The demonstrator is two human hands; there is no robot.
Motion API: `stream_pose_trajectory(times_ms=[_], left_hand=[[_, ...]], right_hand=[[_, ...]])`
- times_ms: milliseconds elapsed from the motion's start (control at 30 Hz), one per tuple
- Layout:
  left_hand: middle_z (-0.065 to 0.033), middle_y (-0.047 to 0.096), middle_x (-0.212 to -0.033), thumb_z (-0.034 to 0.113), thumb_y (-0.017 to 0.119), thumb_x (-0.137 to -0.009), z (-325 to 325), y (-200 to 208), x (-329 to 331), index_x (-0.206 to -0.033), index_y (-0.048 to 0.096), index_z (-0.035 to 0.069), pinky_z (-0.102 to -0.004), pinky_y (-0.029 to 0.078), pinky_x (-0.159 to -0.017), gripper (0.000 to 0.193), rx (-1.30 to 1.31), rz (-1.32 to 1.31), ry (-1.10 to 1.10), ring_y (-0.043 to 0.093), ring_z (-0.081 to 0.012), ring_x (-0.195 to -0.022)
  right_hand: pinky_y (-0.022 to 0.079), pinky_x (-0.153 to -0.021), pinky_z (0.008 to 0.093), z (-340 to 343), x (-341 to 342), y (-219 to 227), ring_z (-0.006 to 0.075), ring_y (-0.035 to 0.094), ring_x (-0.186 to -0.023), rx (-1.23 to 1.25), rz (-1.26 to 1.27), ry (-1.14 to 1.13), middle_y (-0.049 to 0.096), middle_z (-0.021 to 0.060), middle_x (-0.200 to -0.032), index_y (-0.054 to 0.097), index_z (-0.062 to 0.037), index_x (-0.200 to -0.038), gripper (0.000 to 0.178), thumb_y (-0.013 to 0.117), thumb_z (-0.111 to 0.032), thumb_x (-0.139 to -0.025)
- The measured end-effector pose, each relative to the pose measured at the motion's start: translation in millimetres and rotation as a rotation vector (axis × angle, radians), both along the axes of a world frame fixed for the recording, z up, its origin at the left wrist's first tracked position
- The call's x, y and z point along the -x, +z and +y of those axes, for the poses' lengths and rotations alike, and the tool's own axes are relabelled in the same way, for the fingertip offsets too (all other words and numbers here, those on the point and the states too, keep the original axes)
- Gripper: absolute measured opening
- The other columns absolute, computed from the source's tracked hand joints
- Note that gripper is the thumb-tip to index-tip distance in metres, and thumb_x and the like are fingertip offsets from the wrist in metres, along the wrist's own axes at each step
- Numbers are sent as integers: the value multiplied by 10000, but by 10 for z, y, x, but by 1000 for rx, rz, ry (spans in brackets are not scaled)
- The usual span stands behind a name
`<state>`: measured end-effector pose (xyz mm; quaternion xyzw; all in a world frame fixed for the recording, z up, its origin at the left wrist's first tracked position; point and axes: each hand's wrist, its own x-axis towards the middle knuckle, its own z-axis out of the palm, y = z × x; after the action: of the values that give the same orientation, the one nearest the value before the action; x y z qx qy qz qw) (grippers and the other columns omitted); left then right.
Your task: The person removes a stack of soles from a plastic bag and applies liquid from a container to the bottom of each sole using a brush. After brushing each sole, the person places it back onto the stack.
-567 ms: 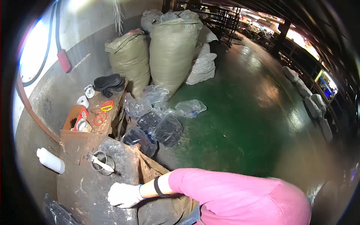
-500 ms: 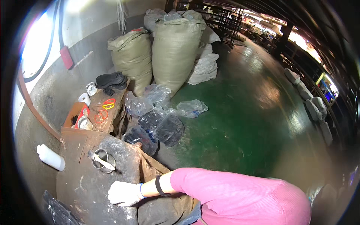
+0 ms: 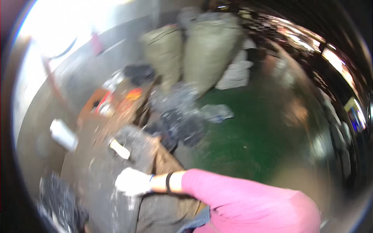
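My right hand (image 3: 133, 181), in a white glove, rests on the dark, worn bench top (image 3: 99, 182). Bright glare and motion blur hide its fingers, and nothing can be made out in its grasp. The arm has a pink sleeve and a black band near the wrist. Just beyond the hand lies a white brush-like handle (image 3: 119, 149), slanted across a round metal cup that is barely distinguishable. A white bottle (image 3: 63, 134) stands tilted in view at the bench's left edge. My left hand is out of sight.
Blurred orange-handled scissors (image 3: 134, 94), an open brown box (image 3: 96, 100) and dark shoe soles (image 3: 139, 73) sit at the bench's far end. Clear plastic bags (image 3: 180, 120) cover the green floor beside it. Large woven sacks (image 3: 211, 50) stand behind. Black plastic (image 3: 58, 200) lies lower left.
The whole view has swung left and down, so things appear farther right and mostly higher, and blurred. More black plastic shows at lower left. My right hand stays on the bench.
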<state>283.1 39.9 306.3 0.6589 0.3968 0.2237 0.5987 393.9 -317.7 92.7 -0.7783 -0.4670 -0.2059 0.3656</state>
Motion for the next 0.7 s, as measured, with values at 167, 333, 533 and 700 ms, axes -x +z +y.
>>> stream_pose_trajectory(times_ms=[167, 333, 533, 700], left_hand=[[-125, 600, -1440, 496, 609, -990, 696, -1079, 392, -1444, 579, 27, -449, 420, -1126, 654, 213, -376, -143, 567, -289, -1295], [-18, 740, -1026, 380, 686, -966, -375, -1789, 1083, -1110, 731, 108, -339, 576, -855, 311, 546, -452, -12, 695, -158, -906], [-48, 689, -1249, 223, 627, -1011, -1450, -1909, 1942, -1379, 600, 42, -323, 554, -972, 411, 535, -198, -26, 666, -152, -1095], [-185, 390, -1603, 217, 692, -926, -1886, -2166, 2222, -1626, 254, 13, -405, 298, -1234, 851, -56, 63, -361, 369, -304, -1477]], right_hand=[[529, -655, 511, 108, 63, 218, 402, 663, -707, 293, 37, -109, 669, 182, -742, 673, -84, -753, 213, 640, -282, -824], [556, -880, 452, 16, -121, -37, 366, 696, -969, 126, 4, 15, 730, 157, -994, 739, -77, -964, 202, 665, -219, -842], [487, -1057, 361, 290, -11, 84, 247, 598, -1259, -353, 1189, 151, 612, 127, -1409, 568, -54, -1441, 479, 630, -291, -1029], [409, -1168, 388, 236, 529, 134, 331, 520, -1410, 63, 679, 55, 544, 209, -1513, 535, -47, -1483, 713, 751, -414, -911]])
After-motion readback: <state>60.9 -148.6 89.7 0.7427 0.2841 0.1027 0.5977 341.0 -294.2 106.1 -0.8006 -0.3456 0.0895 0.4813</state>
